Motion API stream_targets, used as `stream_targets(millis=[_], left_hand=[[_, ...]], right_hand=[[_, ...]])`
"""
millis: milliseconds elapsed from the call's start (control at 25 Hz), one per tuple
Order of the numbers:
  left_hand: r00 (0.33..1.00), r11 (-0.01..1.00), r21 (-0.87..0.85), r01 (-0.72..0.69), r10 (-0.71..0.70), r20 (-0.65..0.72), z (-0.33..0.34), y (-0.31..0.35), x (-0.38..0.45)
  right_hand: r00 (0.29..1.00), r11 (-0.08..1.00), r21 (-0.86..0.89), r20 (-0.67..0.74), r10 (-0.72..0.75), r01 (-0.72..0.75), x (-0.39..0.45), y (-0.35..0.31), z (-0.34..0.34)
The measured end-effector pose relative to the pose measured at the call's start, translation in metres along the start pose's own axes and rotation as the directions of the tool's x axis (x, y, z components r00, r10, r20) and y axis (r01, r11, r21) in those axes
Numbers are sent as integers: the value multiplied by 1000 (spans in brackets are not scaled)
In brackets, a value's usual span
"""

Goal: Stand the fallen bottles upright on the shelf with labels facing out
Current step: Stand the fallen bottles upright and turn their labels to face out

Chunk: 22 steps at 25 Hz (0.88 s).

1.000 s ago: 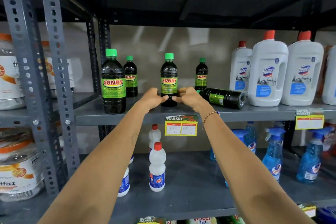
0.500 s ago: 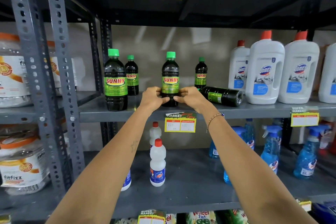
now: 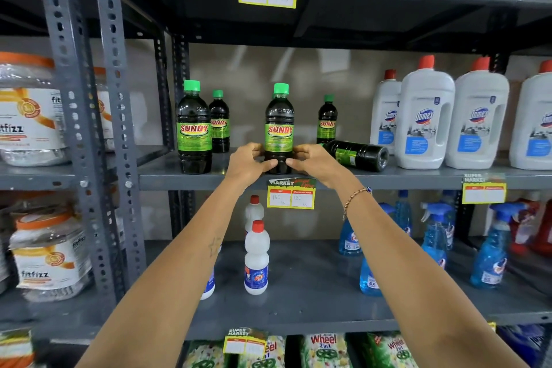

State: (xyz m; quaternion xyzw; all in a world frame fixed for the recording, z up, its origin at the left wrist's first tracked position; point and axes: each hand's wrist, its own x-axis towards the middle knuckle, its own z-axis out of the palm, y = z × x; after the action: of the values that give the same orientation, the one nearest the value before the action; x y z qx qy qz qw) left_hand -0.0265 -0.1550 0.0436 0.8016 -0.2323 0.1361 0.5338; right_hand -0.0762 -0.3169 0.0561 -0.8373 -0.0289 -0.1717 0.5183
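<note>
A dark Sunny bottle [image 3: 279, 125] with a green cap stands upright at the front of the grey shelf [image 3: 388, 180], its label facing out. My left hand [image 3: 248, 162] and my right hand [image 3: 312, 160] both grip its base from either side. Just right of my right hand a same-kind bottle [image 3: 357, 155] lies on its side, base toward me. Three more Sunny bottles stand upright: one at front left [image 3: 194, 128], one behind it [image 3: 219, 122], one at the back [image 3: 327, 121].
White Domex jugs [image 3: 425, 116] fill the shelf's right side. Grey slotted uprights [image 3: 115, 98] bound the left, with fitfizz jars [image 3: 27, 116] beyond. Below stand white bottles [image 3: 257, 260] and blue spray bottles [image 3: 490, 248]. A price tag [image 3: 291, 194] hangs on the shelf edge.
Both hands stay around the base of the middle bottle, which stays upright with its label outward. The view has shifted slightly; the fallen bottle has not moved.
</note>
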Motion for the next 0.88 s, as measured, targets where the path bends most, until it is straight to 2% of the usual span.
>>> stream_targets(millis=[80,120,160,200,280,400,520,680,800,880], left_hand=[[981,994,40,-98,103,-164,7,-1,-11],[934,975,89,-204,221,-279,11,-2,-18],[860,933,169,-317,358,-364,17,-3,-25],[790,881,256,-399,472,-392,26,-3,-34],[723,789,390,-475,603,-337,48,0,-44],[720,684,542,-487,667,-194,89,3,-43],[758,622,637,-455,646,-88,123,0,-35],[781,467,798,-382,625,8,146,-21,-27],[743,416,830,-370,670,-4,149,-29,-21],[735,432,831,-350,676,-43,153,-32,-18]], right_hand=[[997,1000,-30,-80,-1,-2,-4,1,-4],[989,996,-85,-150,-20,8,-4,2,-9],[975,987,-161,-216,-56,21,-4,2,-15],[956,972,-235,-278,-92,26,-4,3,-23],[911,936,-353,-383,-151,7,-4,5,-42],[852,832,-552,-456,-255,-47,-2,13,-75],[856,720,-681,-446,-261,-135,-3,20,-102],[951,506,-838,-291,-101,-202,0,29,-122],[969,479,-848,-245,22,-225,8,33,-131],[967,498,-833,-247,59,-243,15,29,-136]])
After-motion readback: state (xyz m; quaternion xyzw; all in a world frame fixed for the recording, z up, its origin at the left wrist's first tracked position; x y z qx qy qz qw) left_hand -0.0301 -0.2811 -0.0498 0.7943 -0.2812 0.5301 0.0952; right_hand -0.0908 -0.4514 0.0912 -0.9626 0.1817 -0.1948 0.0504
